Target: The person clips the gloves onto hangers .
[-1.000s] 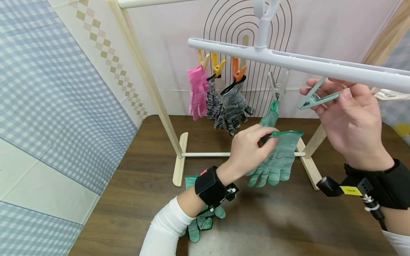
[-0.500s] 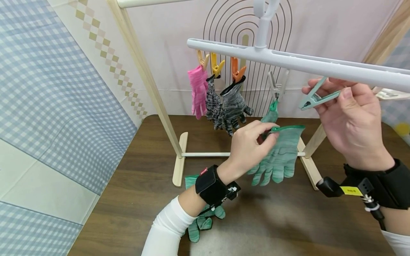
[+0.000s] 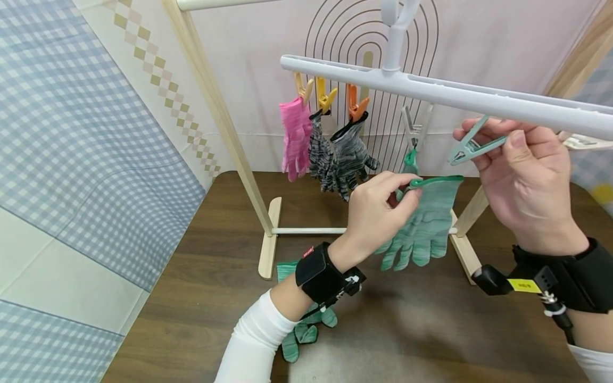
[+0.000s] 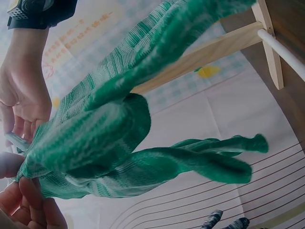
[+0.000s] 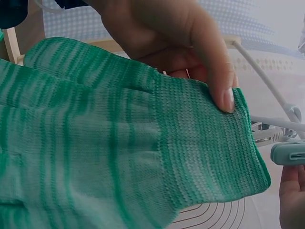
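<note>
My left hand (image 3: 380,205) pinches one corner of the dark green cuff of a green striped knit glove (image 3: 426,218); its fingers hang down. In the right wrist view the glove's flat cuff (image 5: 209,143) fills the middle, thumb on its edge. My right hand (image 3: 531,183) holds a mint clothespin (image 3: 471,149) between thumb and fingers, just under the white hanger bar (image 3: 460,94). The clothespin lies up and right of the cuff, apart from it. A second green glove (image 3: 410,159) hangs from a grey clothespin (image 3: 414,127), mostly hidden behind my left hand.
On the hanger's left, a pink glove (image 3: 294,141) and two black-and-grey gloves (image 3: 351,154) hang from clothespins. Another green glove (image 3: 290,346) lies on the brown table (image 3: 206,298), partly under my left forearm. A wooden stand (image 3: 230,138) frames the hanger.
My left hand has lifted the green glove slightly up and to the right, nearer the mint clothespin. My right hand has stayed almost in place, still holding the clothespin.
</note>
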A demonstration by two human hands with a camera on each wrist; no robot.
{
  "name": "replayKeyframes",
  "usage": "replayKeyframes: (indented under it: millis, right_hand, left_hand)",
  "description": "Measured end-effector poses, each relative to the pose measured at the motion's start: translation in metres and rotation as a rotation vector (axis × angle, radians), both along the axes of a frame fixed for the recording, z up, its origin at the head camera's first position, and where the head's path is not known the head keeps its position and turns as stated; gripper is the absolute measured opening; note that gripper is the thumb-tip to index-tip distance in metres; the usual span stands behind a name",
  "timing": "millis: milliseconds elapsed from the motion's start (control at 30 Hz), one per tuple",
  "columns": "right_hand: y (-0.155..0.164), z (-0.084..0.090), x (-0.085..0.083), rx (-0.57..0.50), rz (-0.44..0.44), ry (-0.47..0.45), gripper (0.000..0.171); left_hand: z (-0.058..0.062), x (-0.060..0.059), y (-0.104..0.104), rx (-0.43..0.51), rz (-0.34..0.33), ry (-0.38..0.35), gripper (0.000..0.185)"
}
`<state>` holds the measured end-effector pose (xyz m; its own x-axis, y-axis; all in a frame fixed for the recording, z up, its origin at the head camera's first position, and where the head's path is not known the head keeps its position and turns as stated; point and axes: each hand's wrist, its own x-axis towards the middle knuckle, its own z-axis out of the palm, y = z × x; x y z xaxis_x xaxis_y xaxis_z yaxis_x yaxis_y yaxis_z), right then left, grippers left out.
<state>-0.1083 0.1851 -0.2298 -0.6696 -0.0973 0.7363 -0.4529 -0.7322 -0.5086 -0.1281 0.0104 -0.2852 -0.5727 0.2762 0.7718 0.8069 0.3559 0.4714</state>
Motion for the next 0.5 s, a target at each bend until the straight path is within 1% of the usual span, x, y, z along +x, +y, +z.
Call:
replayKeyframes:
  millis: [167,333,500]
  right_hand:
    - [-0.0011,-0.0001,-0.001,-0.027,-0.003,-0.013,0.018]
    - [-0.002,0.0,-0.001,-0.012,-0.041,-0.02,0.016]
    - [-0.0021,-0.0004,-0.0008,-0.005,-0.06,-0.018,0.016]
  left_hand:
    - [0.0047,-0.0003,0.0018,0.001,0.03,0.004,0.018]
    - [0.0075,-0.0006,0.0034,-0.002,0.056,-0.002,0.018]
    - [0.0096,-0.0007,0.0051,-0.012,0.066,0.007,0.018]
